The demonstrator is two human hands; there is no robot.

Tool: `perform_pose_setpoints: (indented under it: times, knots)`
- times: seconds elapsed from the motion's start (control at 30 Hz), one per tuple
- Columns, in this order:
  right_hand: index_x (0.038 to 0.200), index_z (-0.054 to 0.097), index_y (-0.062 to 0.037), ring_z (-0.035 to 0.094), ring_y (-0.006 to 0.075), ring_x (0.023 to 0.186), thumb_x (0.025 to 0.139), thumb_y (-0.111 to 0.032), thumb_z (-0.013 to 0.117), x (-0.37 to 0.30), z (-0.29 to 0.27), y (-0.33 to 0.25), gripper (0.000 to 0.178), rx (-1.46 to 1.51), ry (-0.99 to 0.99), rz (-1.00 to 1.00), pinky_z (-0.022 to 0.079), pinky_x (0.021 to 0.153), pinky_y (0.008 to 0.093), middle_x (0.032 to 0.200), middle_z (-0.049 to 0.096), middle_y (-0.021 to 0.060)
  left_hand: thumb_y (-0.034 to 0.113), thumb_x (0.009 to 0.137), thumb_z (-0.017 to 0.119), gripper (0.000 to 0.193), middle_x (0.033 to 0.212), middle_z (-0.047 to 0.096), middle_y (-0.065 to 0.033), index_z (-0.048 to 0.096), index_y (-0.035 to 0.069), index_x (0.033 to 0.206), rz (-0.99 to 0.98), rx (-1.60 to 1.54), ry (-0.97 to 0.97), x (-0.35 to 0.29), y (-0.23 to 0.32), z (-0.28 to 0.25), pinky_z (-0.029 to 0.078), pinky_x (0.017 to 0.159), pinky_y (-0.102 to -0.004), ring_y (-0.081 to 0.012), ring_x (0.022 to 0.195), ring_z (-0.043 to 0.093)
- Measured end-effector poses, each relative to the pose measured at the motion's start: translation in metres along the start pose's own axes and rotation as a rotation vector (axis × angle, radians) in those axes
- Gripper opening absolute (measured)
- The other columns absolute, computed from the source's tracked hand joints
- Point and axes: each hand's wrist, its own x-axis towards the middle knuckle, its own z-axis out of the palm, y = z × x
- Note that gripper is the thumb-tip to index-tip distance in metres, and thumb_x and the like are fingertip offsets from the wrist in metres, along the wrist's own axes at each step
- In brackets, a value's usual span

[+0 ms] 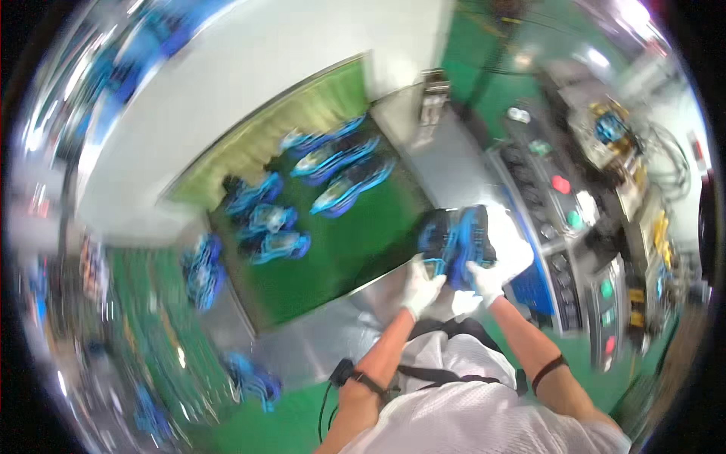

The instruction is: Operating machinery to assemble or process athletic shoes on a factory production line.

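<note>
A pair of black-and-blue sports shoes is held side by side in front of my body, over the near right part of the metal table. My left hand (420,287), in a white glove, is closed on the near end of the left shoe (434,236). The right shoe (475,236) has its near end in my right hand (486,282), also gloved in white. Both shoes point away from me. Motion blur smears the finger details, and the undersides of the shoes are hidden.
Several similar blue shoes (340,163) lie in rows on a green belt (344,250) at a white machine housing (219,83). Control panels (560,189) with red and green buttons stand on the right. More shoes (203,272) sit at the left, beside a rack.
</note>
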Motion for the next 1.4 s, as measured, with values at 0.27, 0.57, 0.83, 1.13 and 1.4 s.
perform_pose_setpoints:
  times: [0.27, 0.57, 0.83, 1.13, 1.4]
  knots:
    - [0.087, 0.072, -0.0040, 0.057, 0.0095, 0.057, 0.081, -0.020, 0.084, -0.185, -0.105, -0.054, 0.021, 0.546, 0.264, -0.089, 0.043, 0.051, 0.0285, 0.073, 0.067, 0.0013, 0.021, 0.081, 0.082, 0.059, 0.113, 0.059, -0.0140, 0.051, -0.003, 0.124, 0.259, 0.114, -0.566, -0.038, 0.092, 0.066, 0.048, 0.095, -0.0383, -0.0244, 0.104, 0.057]
    - [0.100, 0.073, -0.0017, 0.058, 0.0117, 0.066, 0.083, -0.033, 0.082, -0.420, -0.173, 0.061, 0.037, 0.800, 1.166, -0.358, 0.049, 0.062, 0.0324, 0.070, 0.063, -0.0033, 0.019, 0.081, 0.082, 0.043, 0.097, 0.057, -0.0078, 0.055, 0.001, 0.109, 0.613, 0.384, -1.468, -0.224, 0.173, 0.191, 0.048, 0.083, -0.0349, -0.0185, 0.088, 0.055]
    - [0.116, 0.067, -0.0008, 0.065, 0.0131, 0.086, 0.080, -0.009, 0.077, -0.610, -0.211, 0.209, 0.038, 0.894, 1.996, -0.458, 0.055, 0.079, 0.0328, 0.101, 0.071, 0.0031, 0.015, 0.085, 0.077, 0.037, 0.100, 0.063, -0.0043, 0.058, 0.000, 0.112, 0.660, 0.286, -2.131, -0.483, 0.190, 0.309, 0.049, 0.080, -0.0281, -0.0130, 0.086, 0.056]
    - [0.147, 0.032, 0.0098, 0.064, 0.0409, 0.109, 0.076, -0.029, 0.076, -0.761, -0.320, 0.351, 0.093, 0.542, 2.406, 0.685, 0.049, 0.099, 0.0410, 0.118, 0.065, 0.0284, 0.009, 0.083, 0.076, 0.078, 0.146, 0.050, -0.0240, 0.038, -0.002, 0.150, 1.357, -0.017, -2.163, -0.761, 0.049, 0.465, 0.042, 0.112, -0.0369, -0.0344, 0.132, 0.054]
    - [0.150, 0.036, 0.0053, 0.037, 0.0331, 0.145, 0.094, -0.016, 0.069, -0.740, -0.407, 0.368, 0.069, -0.396, 2.562, 0.492, 0.025, 0.123, 0.0382, 0.155, 0.039, 0.0246, 0.018, 0.088, 0.074, 0.085, 0.157, 0.036, -0.0269, 0.027, -0.002, 0.156, 1.282, 0.049, -2.079, -0.707, 0.052, 0.480, 0.033, 0.119, -0.0380, -0.0372, 0.144, 0.039]
